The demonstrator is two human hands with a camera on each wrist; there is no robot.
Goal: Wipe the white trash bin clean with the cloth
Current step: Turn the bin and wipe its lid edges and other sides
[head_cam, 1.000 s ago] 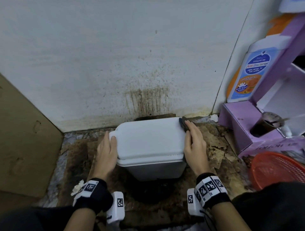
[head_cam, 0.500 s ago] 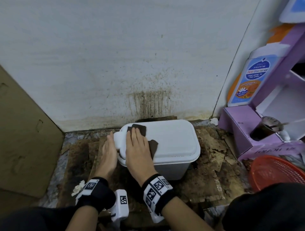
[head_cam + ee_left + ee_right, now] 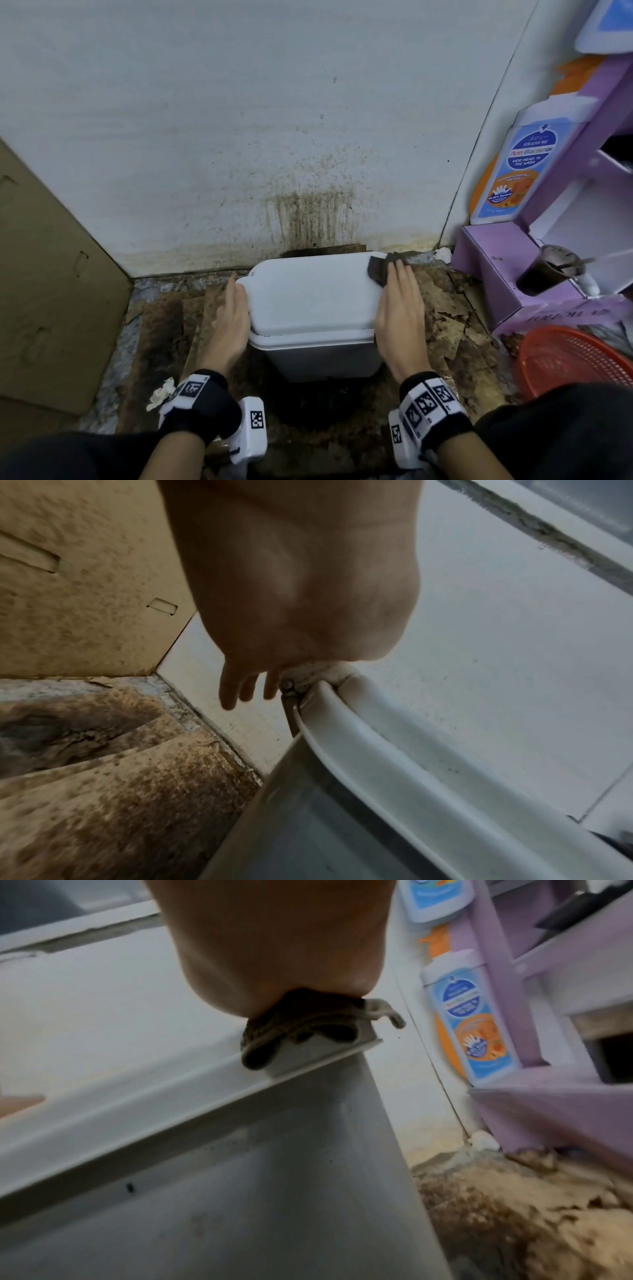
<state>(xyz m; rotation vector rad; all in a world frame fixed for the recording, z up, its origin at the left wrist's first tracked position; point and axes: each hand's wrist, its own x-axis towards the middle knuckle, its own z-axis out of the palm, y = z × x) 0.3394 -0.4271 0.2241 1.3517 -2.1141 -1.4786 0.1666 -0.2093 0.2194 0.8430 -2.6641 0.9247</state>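
The white trash bin [image 3: 311, 298] stands on the dirty floor against the stained wall, its lid down. My left hand [image 3: 231, 315] lies flat along the lid's left edge with straight fingers [image 3: 236, 688] by the hinge corner of the bin [image 3: 394, 750]. My right hand [image 3: 400, 308] presses a dark brown cloth [image 3: 380, 269] flat against the lid's right edge near the far right corner. In the right wrist view the cloth [image 3: 301, 1031] is bunched under my palm on the rim of the bin [image 3: 137, 1096].
A cardboard sheet [image 3: 51, 274] leans at the left. A purple shelf unit [image 3: 513, 274] with a wash bottle [image 3: 517, 171] and a dark cup [image 3: 548, 270] stands close on the right. A red basket [image 3: 575, 363] sits at the near right. Crumpled tissue [image 3: 161, 394] lies by my left wrist.
My right hand swept the cloth from the lid's right edge across to its left side, then back to the right edge. The left hand stayed on the bin's left edge.
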